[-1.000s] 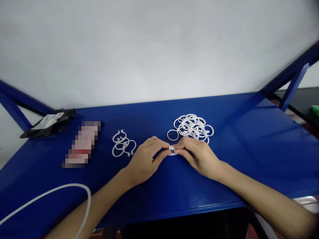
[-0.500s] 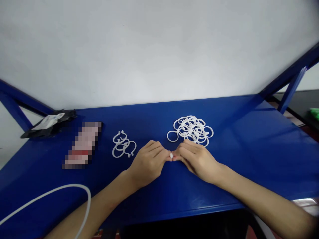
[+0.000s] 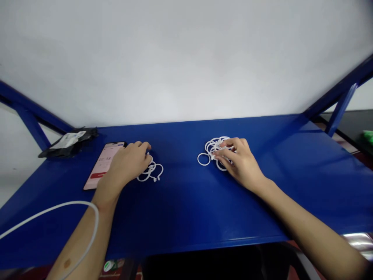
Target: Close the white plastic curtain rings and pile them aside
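Observation:
My left hand (image 3: 131, 162) is over a small loose pile of white plastic loop ties (image 3: 155, 171), several of them with unfastened ends. Its index fingertip and thumb show slightly apart at the pile's far left side; the other fingers are hidden. My right hand (image 3: 239, 159) is at a larger heap of white ties closed into rings (image 3: 214, 146). Its thumb and index finger are spread over the heap, and I see nothing pinched between them. The hand covers the heap's right part. One closed ring (image 3: 203, 159) lies at the heap's left edge.
Both piles lie on a blue table (image 3: 180, 202) against a white wall (image 3: 186, 58). A phone (image 3: 101, 163) with a timer on its screen lies left, partly under my left hand. Behind it is a black plastic packet (image 3: 72, 140). A white cable (image 3: 58, 206) loops across my left forearm.
My hands were together at the table's middle, pinching a small white piece. They have parted: the left moved left to the loose ties, the right moved up to the ring heap.

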The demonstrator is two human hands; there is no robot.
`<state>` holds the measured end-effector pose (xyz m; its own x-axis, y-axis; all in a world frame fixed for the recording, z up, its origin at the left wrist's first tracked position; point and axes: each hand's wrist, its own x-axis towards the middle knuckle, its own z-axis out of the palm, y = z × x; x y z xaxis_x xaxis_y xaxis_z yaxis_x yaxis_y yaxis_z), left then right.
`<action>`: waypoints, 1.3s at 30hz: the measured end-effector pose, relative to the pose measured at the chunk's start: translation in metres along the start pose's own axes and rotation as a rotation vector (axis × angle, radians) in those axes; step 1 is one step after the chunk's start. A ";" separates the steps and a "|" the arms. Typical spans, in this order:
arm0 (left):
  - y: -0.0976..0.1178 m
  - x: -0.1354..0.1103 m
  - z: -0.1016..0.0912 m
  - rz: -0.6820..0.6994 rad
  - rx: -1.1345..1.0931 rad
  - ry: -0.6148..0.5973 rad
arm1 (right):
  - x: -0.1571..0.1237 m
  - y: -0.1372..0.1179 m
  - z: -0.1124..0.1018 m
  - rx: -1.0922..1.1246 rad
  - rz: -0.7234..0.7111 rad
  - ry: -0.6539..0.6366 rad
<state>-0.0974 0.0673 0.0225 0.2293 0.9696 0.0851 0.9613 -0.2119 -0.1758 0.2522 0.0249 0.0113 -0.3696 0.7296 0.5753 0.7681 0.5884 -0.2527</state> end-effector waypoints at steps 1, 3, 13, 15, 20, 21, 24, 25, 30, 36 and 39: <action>-0.001 0.000 0.001 0.005 -0.023 -0.031 | 0.000 -0.003 0.001 0.008 -0.029 -0.012; 0.001 0.000 0.001 0.019 -0.055 -0.059 | 0.000 -0.011 0.004 0.025 -0.104 -0.041; 0.011 0.002 -0.001 -0.002 -0.090 0.058 | -0.005 -0.029 0.009 -0.054 -0.253 -0.223; 0.012 0.002 -0.001 -0.013 -0.104 0.127 | -0.005 -0.028 0.008 -0.104 -0.251 -0.249; 0.019 0.003 -0.005 -0.048 -0.197 0.259 | -0.005 -0.026 0.006 -0.186 -0.238 -0.318; 0.021 0.002 -0.007 -0.051 -0.223 0.278 | -0.005 -0.026 0.006 -0.195 -0.236 -0.323; 0.029 0.000 -0.010 -0.034 -0.306 0.339 | -0.005 -0.026 0.006 -0.228 -0.225 -0.320; 0.032 -0.001 -0.011 -0.018 -0.333 0.363 | -0.005 -0.026 0.006 -0.238 -0.222 -0.313; 0.051 -0.008 -0.013 0.179 -0.480 0.464 | -0.005 -0.028 0.002 -0.175 -0.219 -0.256; 0.078 -0.021 -0.018 0.390 -0.824 0.320 | -0.005 -0.038 0.002 0.086 -0.188 -0.155; 0.089 -0.028 -0.023 0.461 -0.973 0.194 | -0.009 -0.042 0.005 0.234 -0.109 -0.166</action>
<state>-0.0153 0.0183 0.0268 0.5365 0.7545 0.3781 0.4659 -0.6384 0.6127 0.2206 -0.0048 0.0125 -0.5389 0.6931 0.4787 0.5845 0.7169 -0.3800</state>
